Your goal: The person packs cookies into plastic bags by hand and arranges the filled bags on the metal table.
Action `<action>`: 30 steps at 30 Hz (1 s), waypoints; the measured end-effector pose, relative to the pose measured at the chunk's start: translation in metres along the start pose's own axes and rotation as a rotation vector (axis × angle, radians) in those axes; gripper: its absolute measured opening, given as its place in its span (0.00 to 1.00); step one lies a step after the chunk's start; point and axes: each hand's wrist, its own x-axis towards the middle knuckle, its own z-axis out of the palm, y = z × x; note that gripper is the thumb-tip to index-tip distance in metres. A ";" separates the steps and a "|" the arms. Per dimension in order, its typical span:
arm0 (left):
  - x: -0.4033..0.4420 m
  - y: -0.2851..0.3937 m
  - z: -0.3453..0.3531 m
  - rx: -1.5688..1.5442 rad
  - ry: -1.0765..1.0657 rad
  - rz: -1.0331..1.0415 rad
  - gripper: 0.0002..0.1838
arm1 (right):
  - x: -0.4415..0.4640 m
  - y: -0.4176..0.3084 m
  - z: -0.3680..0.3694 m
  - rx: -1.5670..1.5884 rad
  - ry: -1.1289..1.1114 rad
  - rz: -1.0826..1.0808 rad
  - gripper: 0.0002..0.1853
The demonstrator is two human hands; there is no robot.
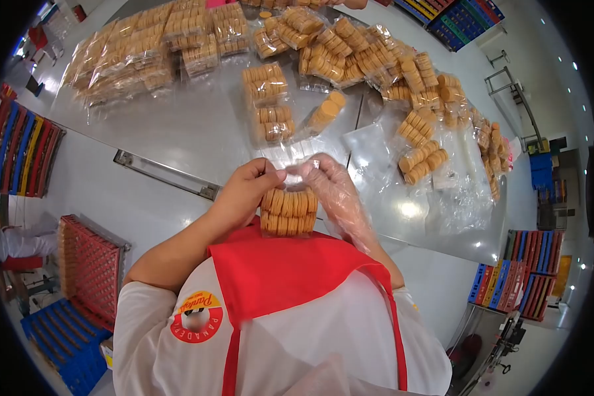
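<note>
Between my hands hangs a clear plastic bag of round cookies (288,212), stacked in two rows, close against the red apron (297,264). My left hand (249,186) is bare and pinches the bag's top edge at one side. On the other side, my right hand (330,185), in a clear plastic glove, pinches the same top edge. Just beyond my hands, two more bagged stacks (266,99) lie on the metal table (198,132). Beside them a short stack of loose cookies (327,112) leans over.
Filled bags (125,53) are piled at the far left of the table. Several more bags (356,53) and loose cookies spread along the far right. Flat clear plastic bags (462,171) lie at the right. Stacked crates (20,145) and a red crate (92,264) stand at the left.
</note>
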 end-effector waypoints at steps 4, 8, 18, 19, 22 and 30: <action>-0.020 0.010 0.008 0.036 0.088 -0.093 0.08 | -0.005 0.009 0.000 -0.051 -0.041 0.077 0.11; -0.018 -0.001 -0.003 0.648 0.155 0.276 0.09 | -0.009 0.009 0.003 -0.070 0.004 0.055 0.09; -0.026 -0.003 -0.003 0.052 0.161 0.183 0.04 | -0.008 0.007 0.007 0.077 -0.023 0.129 0.05; -0.026 -0.003 -0.006 -0.003 0.150 0.159 0.04 | -0.007 0.008 0.005 0.072 -0.023 0.141 0.06; -0.024 -0.005 -0.019 0.164 0.079 0.065 0.07 | -0.001 0.017 -0.005 -0.030 -0.092 0.142 0.07; -0.036 0.012 -0.012 0.762 -0.033 0.167 0.21 | -0.019 0.013 -0.013 -0.208 -0.164 0.164 0.17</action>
